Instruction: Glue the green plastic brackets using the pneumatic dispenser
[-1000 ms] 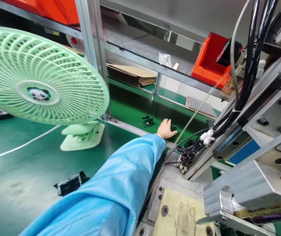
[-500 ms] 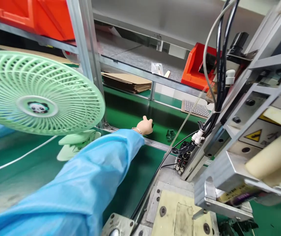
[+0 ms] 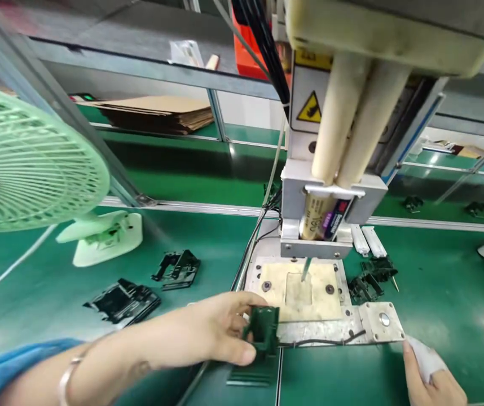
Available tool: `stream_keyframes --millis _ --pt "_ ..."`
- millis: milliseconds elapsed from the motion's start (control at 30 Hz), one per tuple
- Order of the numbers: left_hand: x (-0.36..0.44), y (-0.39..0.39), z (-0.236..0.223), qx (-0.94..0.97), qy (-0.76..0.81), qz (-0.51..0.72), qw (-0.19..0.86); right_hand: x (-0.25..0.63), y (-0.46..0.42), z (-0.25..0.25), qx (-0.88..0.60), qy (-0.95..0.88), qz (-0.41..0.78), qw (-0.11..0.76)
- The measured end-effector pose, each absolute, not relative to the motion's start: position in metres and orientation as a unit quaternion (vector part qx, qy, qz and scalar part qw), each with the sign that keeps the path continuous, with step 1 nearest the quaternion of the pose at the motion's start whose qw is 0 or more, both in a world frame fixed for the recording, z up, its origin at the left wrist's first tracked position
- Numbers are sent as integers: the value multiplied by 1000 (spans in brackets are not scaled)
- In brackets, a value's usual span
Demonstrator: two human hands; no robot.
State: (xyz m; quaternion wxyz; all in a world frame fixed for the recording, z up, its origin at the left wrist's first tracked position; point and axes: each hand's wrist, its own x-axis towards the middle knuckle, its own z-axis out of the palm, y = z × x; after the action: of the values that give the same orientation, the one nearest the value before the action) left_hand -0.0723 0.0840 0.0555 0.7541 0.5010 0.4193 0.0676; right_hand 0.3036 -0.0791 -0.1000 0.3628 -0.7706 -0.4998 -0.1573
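Note:
My left hand (image 3: 220,332) is closed on a small dark green plastic part (image 3: 263,332), pinched between thumb and fingers at the left edge of the cream fixture plate (image 3: 276,285). A recess in that plate sits just beyond the part, under the needle of a glue dispenser (image 3: 330,217). My right hand (image 3: 430,380) shows only partly at the bottom right corner, fingers closed round a small white cloth-like piece (image 3: 422,352).
A green clip fan (image 3: 30,163) stands at the left on the green mat. Black plastic parts (image 3: 123,301) lie left of the fixture, more (image 3: 371,276) to its right. Cables (image 3: 250,251) run down beside the fixture. A conveyor rail (image 3: 208,207) crosses behind.
My left arm has drawn back from the far conveyor and now holds a dark part at the fixture plate. The view has swung right and down; my right hand has come into view.

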Motion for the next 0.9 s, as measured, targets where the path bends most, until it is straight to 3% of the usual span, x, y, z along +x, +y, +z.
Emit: stream_keyframes --millis 233,567,700,800,900 --pt "-12 103 35 508 461 144 713 309 -68 -96 -693 -551 -256 387" --pt "-4 122 3 645 456 205 578 305 -68 -97 -626 -606 -325 368" --pt "-23 112 13 741 473 190 438 312 -75 -100 -671 -571 -266 391" --pt "-58 99 25 769 511 248 294 327 -77 -103 -759 -499 -128 398" --pt "-93 82 24 688 593 301 291 338 -64 -106 -803 -436 13 406"
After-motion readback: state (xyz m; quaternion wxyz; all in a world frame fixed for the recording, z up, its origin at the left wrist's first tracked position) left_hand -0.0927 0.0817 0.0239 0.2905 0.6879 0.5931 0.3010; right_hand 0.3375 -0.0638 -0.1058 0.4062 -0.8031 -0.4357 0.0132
